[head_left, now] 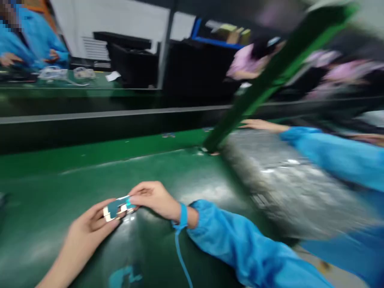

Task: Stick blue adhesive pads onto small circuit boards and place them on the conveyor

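Over the green tabletop (pixel 156 172), a small flat piece (pixel 113 209), dark teal with shiny silver-white edges and a cutout, is held between my two hands. My left hand (pixel 91 226) pinches its left end between thumb and fingers. At the other end, my right hand (pixel 154 198) grips it with thumb and forefinger, where a bright cyan patch shows. The piece's exact kind cannot be made out. A blue wrist strap (pixel 183 216) with a cord circles my right wrist, below a blue sleeve (pixel 228 232).
A slanted green post (pixel 255 96) rises from the table's back edge. To the right lies a large clear plastic-wrapped bundle (pixel 285 176), with a co-worker's hand (pixel 261 125) at its far edge. Other people sit beyond, near cables (pixel 54 73) and black bins (pixel 135 66).
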### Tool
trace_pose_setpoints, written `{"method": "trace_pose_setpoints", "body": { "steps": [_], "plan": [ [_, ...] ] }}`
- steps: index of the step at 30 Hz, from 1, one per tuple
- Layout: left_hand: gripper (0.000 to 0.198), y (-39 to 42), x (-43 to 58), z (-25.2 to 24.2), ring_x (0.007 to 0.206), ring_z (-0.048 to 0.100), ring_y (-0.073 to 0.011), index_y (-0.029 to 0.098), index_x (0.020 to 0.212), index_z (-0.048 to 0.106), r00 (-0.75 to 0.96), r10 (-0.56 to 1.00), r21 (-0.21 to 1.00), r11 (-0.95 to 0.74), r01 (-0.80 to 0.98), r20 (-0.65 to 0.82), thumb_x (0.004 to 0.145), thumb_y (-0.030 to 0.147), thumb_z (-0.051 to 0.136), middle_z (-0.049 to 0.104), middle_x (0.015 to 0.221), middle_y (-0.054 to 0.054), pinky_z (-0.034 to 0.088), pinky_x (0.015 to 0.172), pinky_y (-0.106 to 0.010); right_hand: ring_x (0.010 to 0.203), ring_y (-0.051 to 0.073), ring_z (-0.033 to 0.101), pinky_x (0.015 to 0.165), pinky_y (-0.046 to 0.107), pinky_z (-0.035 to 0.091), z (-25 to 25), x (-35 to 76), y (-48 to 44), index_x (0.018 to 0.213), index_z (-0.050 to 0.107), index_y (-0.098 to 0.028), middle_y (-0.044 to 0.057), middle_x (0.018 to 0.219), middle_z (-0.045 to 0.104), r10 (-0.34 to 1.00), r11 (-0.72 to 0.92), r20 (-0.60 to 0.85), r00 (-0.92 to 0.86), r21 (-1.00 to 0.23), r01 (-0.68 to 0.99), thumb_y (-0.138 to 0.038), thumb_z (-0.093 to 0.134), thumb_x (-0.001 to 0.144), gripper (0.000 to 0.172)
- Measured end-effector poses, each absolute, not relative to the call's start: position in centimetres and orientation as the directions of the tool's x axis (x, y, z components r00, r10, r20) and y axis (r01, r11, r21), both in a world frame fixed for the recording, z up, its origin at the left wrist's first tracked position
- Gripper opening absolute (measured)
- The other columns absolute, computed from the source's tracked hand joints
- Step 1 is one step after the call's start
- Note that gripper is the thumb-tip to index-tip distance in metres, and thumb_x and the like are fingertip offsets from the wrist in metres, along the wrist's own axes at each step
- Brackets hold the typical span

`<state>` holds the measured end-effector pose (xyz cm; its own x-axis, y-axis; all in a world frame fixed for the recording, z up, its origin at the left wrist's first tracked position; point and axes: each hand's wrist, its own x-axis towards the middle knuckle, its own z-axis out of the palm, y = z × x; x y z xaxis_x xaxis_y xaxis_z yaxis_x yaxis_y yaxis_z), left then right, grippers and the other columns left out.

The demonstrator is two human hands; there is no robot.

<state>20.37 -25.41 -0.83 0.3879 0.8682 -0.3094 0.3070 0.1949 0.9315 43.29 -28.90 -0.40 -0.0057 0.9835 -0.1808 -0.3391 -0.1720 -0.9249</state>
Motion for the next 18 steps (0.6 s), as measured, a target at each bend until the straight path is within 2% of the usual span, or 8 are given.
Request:
{"method": "trace_pose_setpoints", "body": {
  "steps": [2, 7, 14, 18],
  "plan": [
    [0.066, -26.0, 21.6, 0.3, 0.110, 0.081, -0.0303, 0.017, 0.129, 0.069, 0.455, 0.811, 0.929, 0.302, 0.213, -0.368, 0.075, 0.044, 0.093, 0.081, 0.123, -0.012, 0.064, 0.105, -0.040, 0.062, 0.016, 0.068, 0.066, 0.030, 0.059, -0.8, 43.7, -29.3, 0.085, 0.078, -0.016, 0.002, 0.070, 0.073, 0.984, -0.168, -0.175, -0.007, -0.931, -0.325, -0.059, 0.099, 0.067, 0.052],
    [0.066, -25.9, 21.7, -0.3, 0.110, 0.081, -0.0284, 0.014, 0.135, 0.066, 0.566, 0.728, 0.915, 0.380, 0.135, -0.386, 0.075, 0.025, 0.089, 0.078, 0.127, -0.015, 0.064, 0.099, -0.038, 0.055, 0.015, 0.066, 0.053, 0.026, 0.056, -1.8, 45.2, -29.7, 0.086, 0.081, -0.017, 0.004, 0.067, 0.073, 0.986, -0.165, -0.158, -0.046, -0.962, -0.219, -0.047, 0.096, 0.078, 0.035],
    [0.063, -26.5, 21.4, -0.9, 0.109, 0.081, -0.0280, 0.019, 0.143, 0.064, 0.631, 0.688, 0.930, 0.323, 0.177, -0.359, 0.083, 0.025, 0.083, 0.083, 0.115, -0.014, 0.065, 0.092, -0.038, 0.050, 0.018, 0.066, 0.047, 0.024, 0.057, -0.9, 45.4, -30.1, 0.082, 0.084, -0.020, 0.004, 0.060, 0.071, 0.986, -0.166, -0.165, -0.031, -0.986, -0.033, -0.047, 0.096, 0.078, 0.030],
    [0.062, -26.5, 21.4, -1.2, 0.109, 0.081, -0.0286, 0.019, 0.143, 0.064, 0.638, 0.691, 0.937, 0.307, 0.168, -0.341, 0.085, 0.027, 0.083, 0.082, 0.116, -0.014, 0.065, 0.091, -0.039, 0.047, 0.018, 0.067, 0.046, 0.023, 0.058, -0.9, 45.3, -30.1, 0.080, 0.085, -0.022, 0.005, 0.058, 0.071, 0.995, -0.100, -0.101, -0.006, -0.992, 0.080, -0.056, 0.093, 0.079, 0.034]
  ]
}}
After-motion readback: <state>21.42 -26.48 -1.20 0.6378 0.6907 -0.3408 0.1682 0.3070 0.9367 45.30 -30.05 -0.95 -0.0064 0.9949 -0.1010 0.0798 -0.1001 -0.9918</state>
